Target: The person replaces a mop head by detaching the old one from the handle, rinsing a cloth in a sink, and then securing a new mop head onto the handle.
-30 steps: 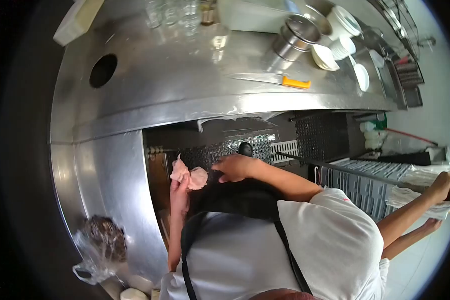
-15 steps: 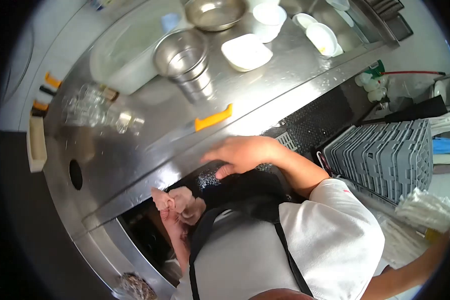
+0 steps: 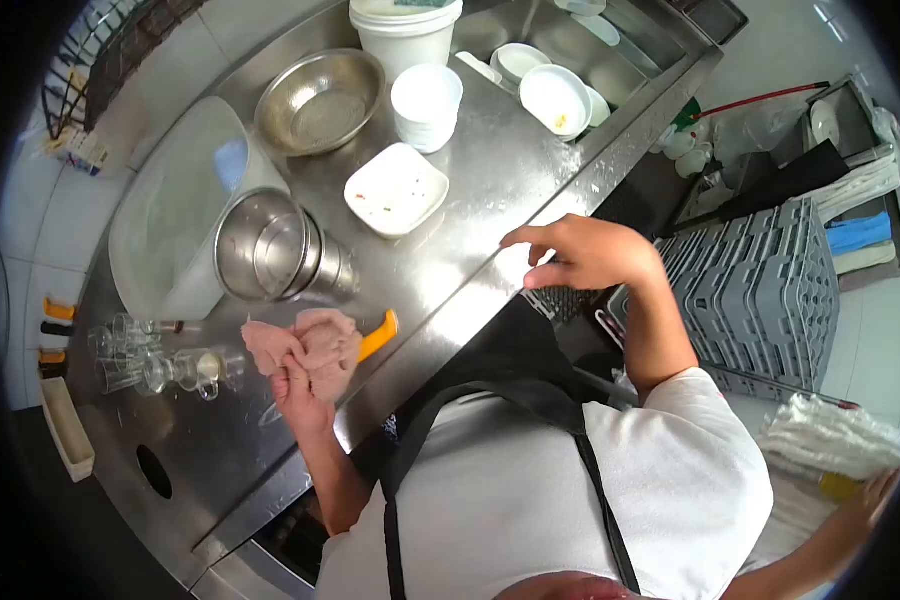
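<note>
My left hand point(image 3: 300, 395) is closed on a crumpled pinkish cloth point(image 3: 320, 350), held above the steel counter point(image 3: 420, 285). Just behind the cloth lies a knife with an orange handle point(image 3: 378, 335), its blade mostly hidden. My right hand point(image 3: 575, 255) hovers at the counter's front edge, fingers bent and apart, holding nothing. Beyond the cloth are stacked steel containers point(image 3: 265, 245) and a white square dish point(image 3: 395, 190) with small food scraps in it.
A steel bowl point(image 3: 320, 100), white bowls point(image 3: 427, 100), a bucket point(image 3: 406, 40) and a large plastic tub point(image 3: 175, 215) stand farther back. Glasses point(image 3: 160, 365) lie at left. Dirty dishes point(image 3: 555, 100) sit by the sink. Grey crates point(image 3: 750, 290) are stacked at right. Another person's arm point(image 3: 820, 530) shows lower right.
My left hand has lifted the cloth from beside the counter's edge to over the counter, near the knife. My right hand has moved to the right, and the view has shifted.
</note>
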`<state>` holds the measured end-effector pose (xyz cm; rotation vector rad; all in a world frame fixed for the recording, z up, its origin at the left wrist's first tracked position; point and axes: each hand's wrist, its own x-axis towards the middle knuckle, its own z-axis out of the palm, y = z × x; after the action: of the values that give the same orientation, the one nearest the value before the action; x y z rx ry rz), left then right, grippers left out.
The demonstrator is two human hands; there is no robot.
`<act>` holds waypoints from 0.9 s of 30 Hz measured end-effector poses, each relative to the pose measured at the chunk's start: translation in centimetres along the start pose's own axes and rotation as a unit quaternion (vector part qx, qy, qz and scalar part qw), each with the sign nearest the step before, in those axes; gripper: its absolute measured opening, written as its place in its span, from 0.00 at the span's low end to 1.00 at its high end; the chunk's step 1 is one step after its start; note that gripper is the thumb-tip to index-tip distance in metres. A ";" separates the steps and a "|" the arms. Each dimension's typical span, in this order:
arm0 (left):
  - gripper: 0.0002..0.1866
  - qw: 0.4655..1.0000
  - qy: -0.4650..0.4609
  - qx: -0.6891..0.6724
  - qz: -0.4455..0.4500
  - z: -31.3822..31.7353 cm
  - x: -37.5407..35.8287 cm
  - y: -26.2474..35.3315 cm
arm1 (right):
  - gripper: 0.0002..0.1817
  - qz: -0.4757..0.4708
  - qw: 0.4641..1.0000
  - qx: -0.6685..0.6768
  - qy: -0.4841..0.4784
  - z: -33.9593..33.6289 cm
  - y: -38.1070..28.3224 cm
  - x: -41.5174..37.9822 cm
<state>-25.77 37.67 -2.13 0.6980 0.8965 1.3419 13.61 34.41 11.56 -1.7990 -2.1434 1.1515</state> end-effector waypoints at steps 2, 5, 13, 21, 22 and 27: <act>0.19 0.997 -0.074 -0.011 -0.015 0.2 1.6 -2.3 | 0.27 0.034 0.998 -0.008 0.043 -3.0 3.1 -0.8; 0.23 0.989 -0.140 -0.041 -0.037 7.3 3.0 -4.6 | 0.26 0.087 0.991 -0.031 0.102 -8.5 8.9 -1.7; 0.21 0.998 -0.008 -0.024 -0.053 24.7 6.5 -15.4 | 0.25 0.059 0.983 -0.058 0.166 -23.4 30.1 5.3; 0.16 0.993 0.087 -0.009 -0.080 37.6 5.4 -17.8 | 0.26 0.058 0.994 0.025 0.087 -30.4 42.8 4.6; 0.16 0.993 0.093 0.009 -0.075 38.2 5.7 -18.1 | 0.26 0.065 0.992 0.016 0.103 -30.7 43.7 4.9; 0.15 0.993 0.105 0.022 -0.044 41.3 7.4 -20.2 | 0.25 0.021 0.999 -0.010 0.047 -32.8 45.0 6.2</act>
<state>20.08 45.47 0.45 0.5517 1.1156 1.3366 65.15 55.54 5.14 -1.8758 -2.0808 1.0358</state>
